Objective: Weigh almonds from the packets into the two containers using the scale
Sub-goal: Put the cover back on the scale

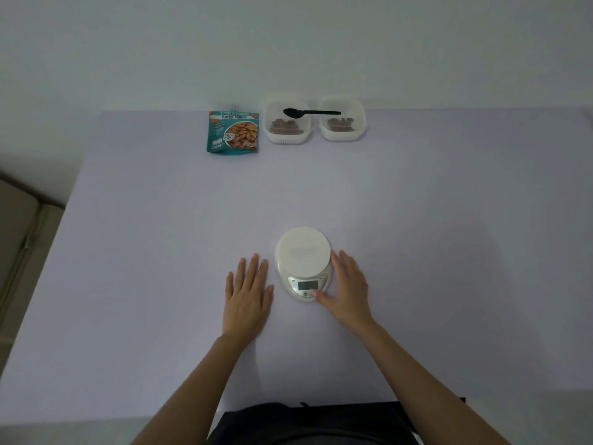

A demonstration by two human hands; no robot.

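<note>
Left hand point(248, 293) flat and empty, right hand point(348, 290) open beside the scale point(303, 252), thumb at its buttons — almond packet point(232, 133) sits far back, probably light and crinkly, so pinch its top edge.

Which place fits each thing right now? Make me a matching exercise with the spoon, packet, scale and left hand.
Things:
1. spoon
2. packet
3. scale
4. left hand

Places:
A. flat on the table, left of the scale
B. lying across both containers
C. near edge, touched by the right hand
D. far edge, left of the containers

Pairs: 1-B, 2-D, 3-C, 4-A
</note>
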